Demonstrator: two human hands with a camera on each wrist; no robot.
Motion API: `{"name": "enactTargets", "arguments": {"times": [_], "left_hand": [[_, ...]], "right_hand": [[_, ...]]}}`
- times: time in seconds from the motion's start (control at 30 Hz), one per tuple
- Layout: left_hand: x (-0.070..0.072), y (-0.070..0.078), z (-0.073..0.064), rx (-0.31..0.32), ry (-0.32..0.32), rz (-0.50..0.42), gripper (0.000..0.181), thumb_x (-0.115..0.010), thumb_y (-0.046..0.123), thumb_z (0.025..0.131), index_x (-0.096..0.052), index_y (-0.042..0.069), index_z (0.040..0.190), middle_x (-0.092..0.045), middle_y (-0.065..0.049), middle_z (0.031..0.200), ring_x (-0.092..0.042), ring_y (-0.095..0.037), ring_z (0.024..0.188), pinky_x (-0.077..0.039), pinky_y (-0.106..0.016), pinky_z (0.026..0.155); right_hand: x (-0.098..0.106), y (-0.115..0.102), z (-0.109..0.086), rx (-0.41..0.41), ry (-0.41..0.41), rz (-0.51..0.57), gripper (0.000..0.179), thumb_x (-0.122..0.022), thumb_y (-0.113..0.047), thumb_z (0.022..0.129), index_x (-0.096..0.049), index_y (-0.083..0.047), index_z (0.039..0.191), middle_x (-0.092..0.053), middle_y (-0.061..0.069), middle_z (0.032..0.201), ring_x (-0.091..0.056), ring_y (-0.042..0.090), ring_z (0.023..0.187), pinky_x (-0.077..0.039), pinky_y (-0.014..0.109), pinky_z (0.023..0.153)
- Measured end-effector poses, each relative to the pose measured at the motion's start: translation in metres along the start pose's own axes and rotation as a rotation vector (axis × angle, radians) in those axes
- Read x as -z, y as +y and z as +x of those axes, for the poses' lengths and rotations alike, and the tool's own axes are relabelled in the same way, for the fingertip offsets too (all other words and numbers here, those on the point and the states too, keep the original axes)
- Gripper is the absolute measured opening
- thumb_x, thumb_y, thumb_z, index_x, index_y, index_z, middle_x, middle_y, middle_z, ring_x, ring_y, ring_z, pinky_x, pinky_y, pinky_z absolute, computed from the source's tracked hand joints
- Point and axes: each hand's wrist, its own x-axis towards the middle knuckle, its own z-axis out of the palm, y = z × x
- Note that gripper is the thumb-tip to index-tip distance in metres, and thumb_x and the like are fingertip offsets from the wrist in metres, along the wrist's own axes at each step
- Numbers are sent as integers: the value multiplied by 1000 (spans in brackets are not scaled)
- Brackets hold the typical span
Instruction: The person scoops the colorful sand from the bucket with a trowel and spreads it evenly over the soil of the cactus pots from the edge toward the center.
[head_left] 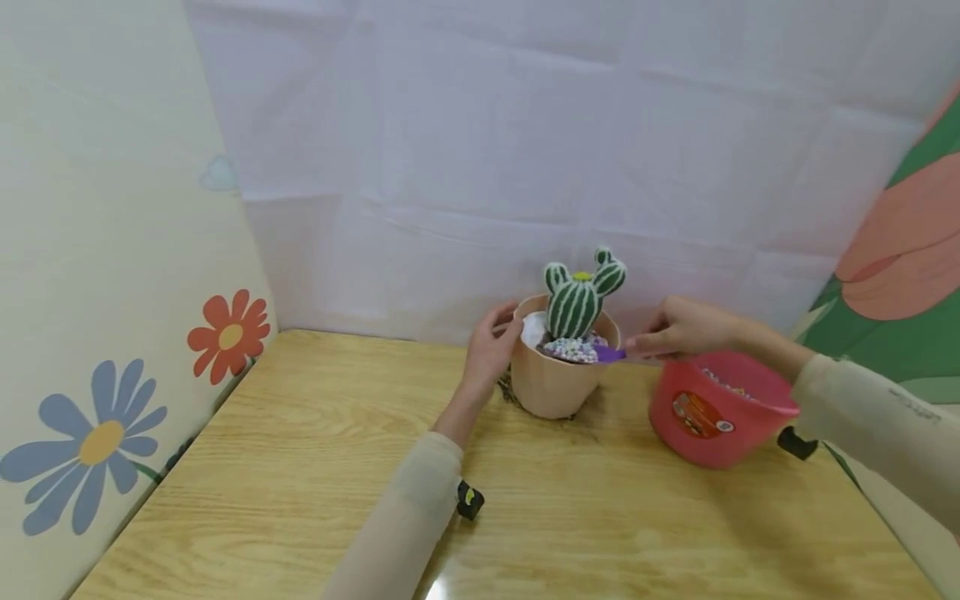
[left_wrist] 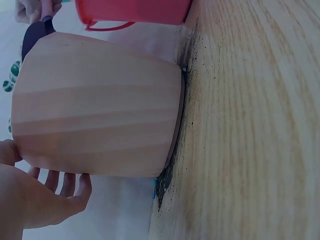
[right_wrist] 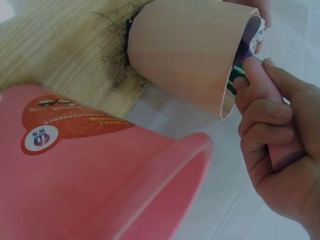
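A green-and-white crocheted cactus [head_left: 574, 310] stands in a beige flowerpot [head_left: 551, 387] toward the back of the wooden table. Small white-and-purple granules [head_left: 572, 348] lie around its base, with a white patch at the left inside the rim. My left hand [head_left: 491, 346] holds the pot by its left side, fingers round the wall near the rim. My right hand [right_wrist: 280, 125] grips the pink handle of a small trowel [right_wrist: 272, 95]. Its purple blade [head_left: 609, 354] reaches over the pot's right rim, at the granules.
Right of the pot is a pink bucket [head_left: 720, 417] with an orange label and similar granules inside; it tilts in the head view. Dark soil crumbs [left_wrist: 167, 182] lie on the table [head_left: 337, 467] round the pot's foot. A white cloth backdrop [head_left: 450, 167] hangs close behind.
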Motion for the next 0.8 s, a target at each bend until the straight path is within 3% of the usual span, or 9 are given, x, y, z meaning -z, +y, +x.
{"name": "enactTargets", "arguments": {"times": [0.37, 0.57, 0.8], "left_hand": [[0, 2, -2, 24, -7, 3, 41, -60, 24, 103, -59, 12, 142, -58, -10, 136, -55, -29, 124, -49, -42, 101], [0, 1, -2, 17, -8, -2, 40, -59, 26, 104, -60, 12, 141, -59, -10, 136, -55, -28, 124, -50, -42, 100], [0, 2, -2, -2, -3, -26, 39, -59, 25, 104, -60, 9, 140, -60, -12, 135, -56, -30, 123, -50, -43, 100]], "right_hand": [[-6, -4, 8, 25, -12, 30, 43, -66, -34, 101, -66, -12, 64, -51, 1, 52, -39, 8, 44, -34, 20, 43], [-12, -3, 12, -6, -6, 89, 43, -66, -38, 101, -71, -10, 69, -50, 2, 53, -38, 8, 44, -35, 20, 43], [-18, -4, 15, -54, 2, 163, 49, -65, -44, 100, -66, -7, 67, -48, 2, 52, -37, 10, 43, -35, 21, 42]]}}
